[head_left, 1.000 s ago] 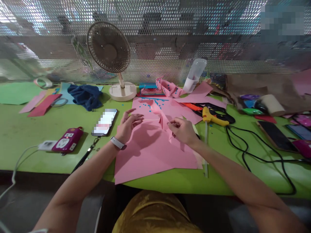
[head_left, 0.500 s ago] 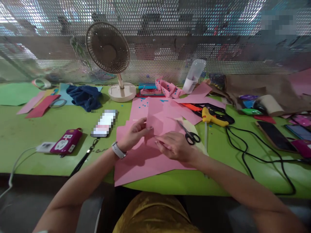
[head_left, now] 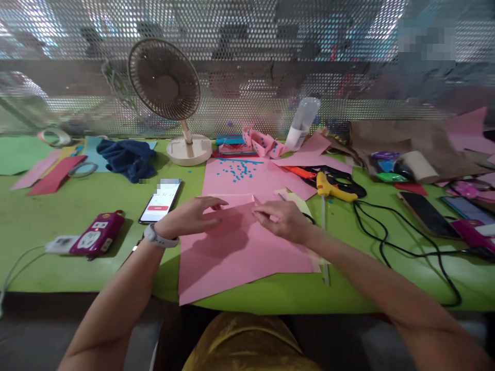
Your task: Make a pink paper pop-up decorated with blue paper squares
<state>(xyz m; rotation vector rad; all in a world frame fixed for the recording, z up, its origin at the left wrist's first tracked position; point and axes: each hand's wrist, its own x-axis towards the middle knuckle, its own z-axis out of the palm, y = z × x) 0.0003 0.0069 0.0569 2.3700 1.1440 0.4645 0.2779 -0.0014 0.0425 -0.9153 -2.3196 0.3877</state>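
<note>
A large pink paper sheet lies on the green table in front of me. On it rests a smaller folded pink piece. My left hand lies flat on that piece, fingers stretched toward the right. My right hand pinches the piece's right end between thumb and fingertips. Another pink sheet behind carries several small blue dots. A white watch sits on my left wrist.
A desk fan stands at the back. A phone and a magenta power bank lie left. A yellow glue gun with a black cable, a bottle, a blue cloth and other phones are right.
The pink piece was held up between both hands; now it lies flat on the big sheet with my left hand pressed on it. The scissors are hidden behind my right hand.
</note>
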